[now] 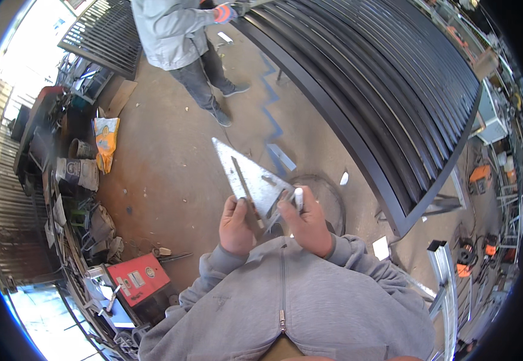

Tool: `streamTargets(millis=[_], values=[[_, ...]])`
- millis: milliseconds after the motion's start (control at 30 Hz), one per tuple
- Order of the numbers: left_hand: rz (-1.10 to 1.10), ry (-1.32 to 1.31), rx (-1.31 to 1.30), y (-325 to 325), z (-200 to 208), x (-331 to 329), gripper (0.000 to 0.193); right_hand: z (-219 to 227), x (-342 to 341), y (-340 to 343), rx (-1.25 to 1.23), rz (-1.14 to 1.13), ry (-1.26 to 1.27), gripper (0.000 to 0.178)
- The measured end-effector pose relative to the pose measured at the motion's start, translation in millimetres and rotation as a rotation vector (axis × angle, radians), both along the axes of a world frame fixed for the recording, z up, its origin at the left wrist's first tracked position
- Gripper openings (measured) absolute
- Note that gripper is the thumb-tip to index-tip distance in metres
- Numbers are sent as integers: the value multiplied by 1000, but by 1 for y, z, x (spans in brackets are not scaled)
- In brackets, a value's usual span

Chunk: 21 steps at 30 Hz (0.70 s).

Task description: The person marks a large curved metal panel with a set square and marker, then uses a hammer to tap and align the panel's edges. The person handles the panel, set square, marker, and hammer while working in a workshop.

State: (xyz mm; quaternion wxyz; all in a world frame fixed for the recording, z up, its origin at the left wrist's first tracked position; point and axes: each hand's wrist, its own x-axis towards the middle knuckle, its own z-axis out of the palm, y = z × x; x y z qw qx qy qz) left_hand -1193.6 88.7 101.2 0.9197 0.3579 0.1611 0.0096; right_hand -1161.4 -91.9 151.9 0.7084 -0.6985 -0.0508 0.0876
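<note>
In front of my chest I hold a silver speed square (255,183), a flat metal triangle with slots cut in it. My left hand (236,231) pinches its lower left edge between thumb and fingers. At the lower right corner, my right hand (310,224) grips it with the thumb on top. A short white stick (299,200), perhaps chalk or a marker, pokes up from my right fingers; its lower part is hidden. The square's top corner points away and to the left.
A large black slatted metal panel (339,111) rests on supports at the right. A person in a grey jacket (168,36) stands at its far end, a gloved hand beside it. A red machine (138,280) stands lower left; a metal tube (445,277) rises lower right.
</note>
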Motion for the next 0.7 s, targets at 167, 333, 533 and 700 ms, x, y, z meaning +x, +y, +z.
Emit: streamTargets(millis=[167,333,533,700], values=[[247,-30,130,57,10,-18,13,3,21,63,-75,197,-95,30],[521,22,173,102,21,-32,11,-1,41,130,-85,411,-113,34],[732,61,207,165,25,-39,11,-12,67,226,-15,642,-43,36],[867,185,188,234,6,-10,13,-28,110,313,-13,800,-25,35]])
